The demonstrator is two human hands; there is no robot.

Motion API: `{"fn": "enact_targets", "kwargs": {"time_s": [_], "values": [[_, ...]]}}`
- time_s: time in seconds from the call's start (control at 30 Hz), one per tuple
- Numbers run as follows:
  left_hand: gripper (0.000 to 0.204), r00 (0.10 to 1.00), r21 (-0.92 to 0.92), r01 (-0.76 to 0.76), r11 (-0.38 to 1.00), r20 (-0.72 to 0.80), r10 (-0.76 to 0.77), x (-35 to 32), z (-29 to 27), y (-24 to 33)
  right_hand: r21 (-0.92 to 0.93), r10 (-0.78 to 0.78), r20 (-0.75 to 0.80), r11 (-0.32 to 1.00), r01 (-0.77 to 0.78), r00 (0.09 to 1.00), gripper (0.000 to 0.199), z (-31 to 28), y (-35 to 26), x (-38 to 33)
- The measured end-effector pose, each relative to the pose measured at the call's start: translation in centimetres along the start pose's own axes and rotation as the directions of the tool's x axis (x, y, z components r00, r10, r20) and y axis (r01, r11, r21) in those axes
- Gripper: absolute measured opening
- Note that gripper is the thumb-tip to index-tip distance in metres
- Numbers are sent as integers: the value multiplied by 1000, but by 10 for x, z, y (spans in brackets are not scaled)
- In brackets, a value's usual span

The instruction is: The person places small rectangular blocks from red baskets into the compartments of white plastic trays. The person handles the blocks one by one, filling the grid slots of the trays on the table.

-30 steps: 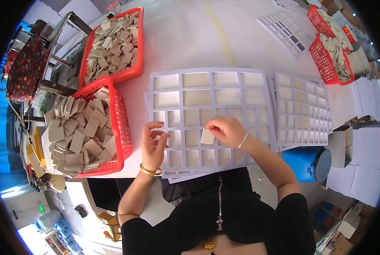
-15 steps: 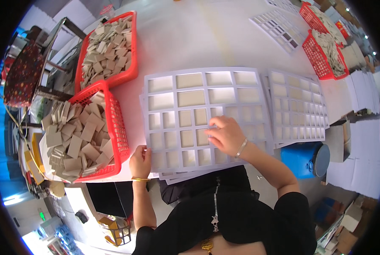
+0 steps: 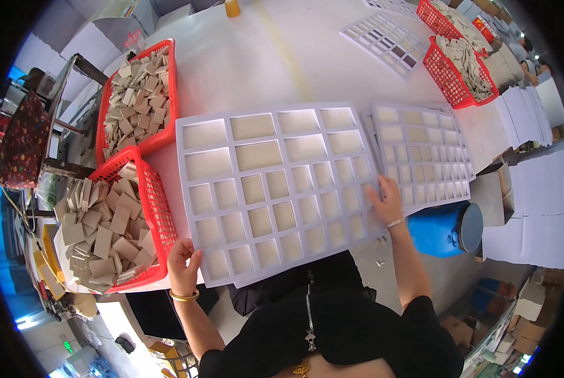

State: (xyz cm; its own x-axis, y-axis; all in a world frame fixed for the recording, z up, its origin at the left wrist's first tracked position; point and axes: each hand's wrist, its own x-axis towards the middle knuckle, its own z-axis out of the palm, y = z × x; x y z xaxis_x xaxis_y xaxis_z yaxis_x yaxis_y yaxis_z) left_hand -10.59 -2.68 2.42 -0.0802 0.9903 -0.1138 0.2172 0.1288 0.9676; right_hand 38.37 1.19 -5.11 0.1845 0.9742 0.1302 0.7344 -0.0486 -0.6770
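Note:
A white grid board point(image 3: 272, 173) with rectangular cells lies in front of me, turned slightly. Several cells in its second column hold darker beige pieces point(image 3: 256, 155); the others look pale. At its lower left corner is my left hand point(image 3: 184, 264), fingers curled and thumb against the edge. My right hand point(image 3: 388, 201) grips the right edge, with its thumb over the rim. Beneath this board, the edge of another white sheet or board shows at the bottom. To the right lies a stack of similar grid boards point(image 3: 420, 137).
Red baskets full of flat beige tiles stand at left, one nearer point(image 3: 159, 214) and one farther point(image 3: 173, 82). More red baskets point(image 3: 442, 72) and a grid board point(image 3: 383, 38) are at the far right. A blue drum point(image 3: 436, 230) stands below the table's right side.
My right hand has left the board's middle cells and moved to its right edge. The board has shifted left and turned a little, with my left hand staying at its corner.

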Motion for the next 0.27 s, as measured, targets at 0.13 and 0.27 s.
{"fn": "enact_targets", "kwargs": {"time_s": [0.13,0.27], "values": [[16,993,-21,-116,993,-18,115,-13,-7,7,154,14,-48,988,-7,999,55,0,-10,-4],[20,983,157,-180,971,-6,183,-18,16,25,533,303,40,799,-277,952,59,-9,-9,3]]}}
